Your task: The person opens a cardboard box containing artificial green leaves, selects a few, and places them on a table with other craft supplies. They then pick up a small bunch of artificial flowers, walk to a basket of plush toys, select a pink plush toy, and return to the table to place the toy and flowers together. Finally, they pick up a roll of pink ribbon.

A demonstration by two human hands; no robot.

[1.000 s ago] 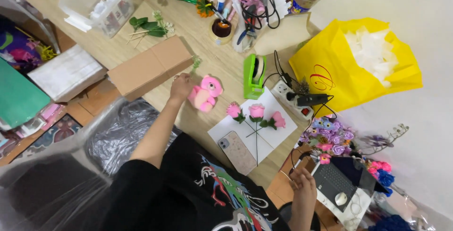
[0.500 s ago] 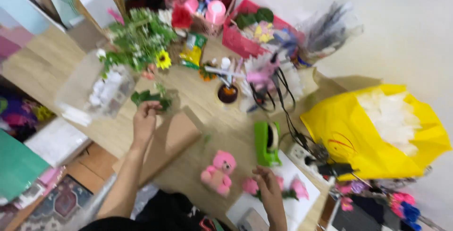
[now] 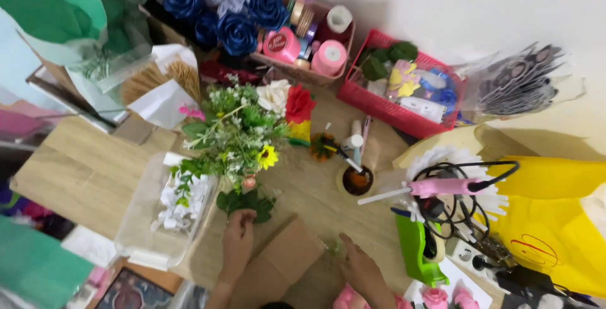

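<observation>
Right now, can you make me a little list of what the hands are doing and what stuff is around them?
left hand: holding dark green leaves under the flower bunch
right hand: resting on the wooden table, fingers spread
between the hands: cardboard box
left of the leaves: clear plastic box of white flowers
right side: green tape dispenser, pink glue gun, yellow bag
back: red basket, blue roses

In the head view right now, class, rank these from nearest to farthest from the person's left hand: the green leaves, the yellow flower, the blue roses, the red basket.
1. Green leaves, at the left hand's fingers.
2. Yellow flower, just above.
3. Blue roses, top centre.
4. Red basket, upper right.

The last two are close to call.
</observation>
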